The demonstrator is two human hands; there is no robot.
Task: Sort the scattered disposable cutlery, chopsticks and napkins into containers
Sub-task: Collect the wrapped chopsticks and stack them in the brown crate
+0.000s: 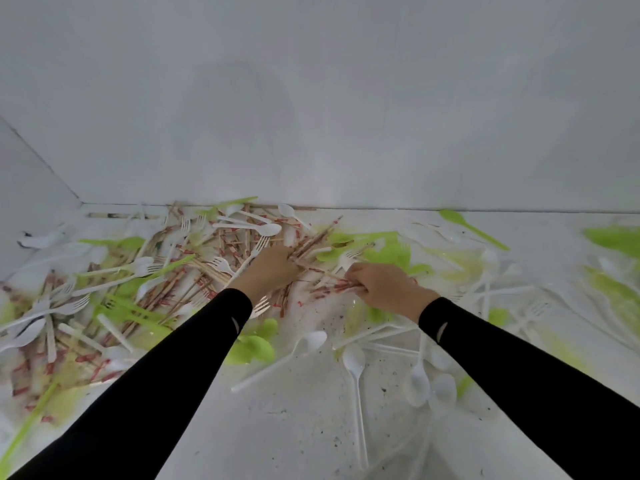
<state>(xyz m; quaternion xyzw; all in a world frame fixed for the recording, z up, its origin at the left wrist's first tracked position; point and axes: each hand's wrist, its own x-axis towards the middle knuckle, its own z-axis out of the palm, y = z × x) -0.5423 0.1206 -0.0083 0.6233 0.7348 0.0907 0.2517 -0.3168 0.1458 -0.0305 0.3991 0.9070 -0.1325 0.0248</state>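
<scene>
Wooden chopsticks with red-printed wrappers (pixel 194 285) lie in a heap across the left and middle of a white surface (pixel 298 420), mixed with white plastic forks (pixel 221 263), white spoons (pixel 355 362) and lime-green cutlery (pixel 474 230). My left hand (pixel 272 270) grips a bundle of chopsticks (pixel 313 240) that fans up and to the right. My right hand (pixel 382 289) curls round the near ends of several chopsticks (pixel 329 288). Both hands are close together in the middle of the heap. No container or napkin shows.
A white wall (pixel 311 116) rises right behind the heap, and a side wall (pixel 27 209) closes off the left. More white spoons (pixel 417 382) and green pieces (pixel 252 348) lie near me and to the right. Dark specks dot the near surface.
</scene>
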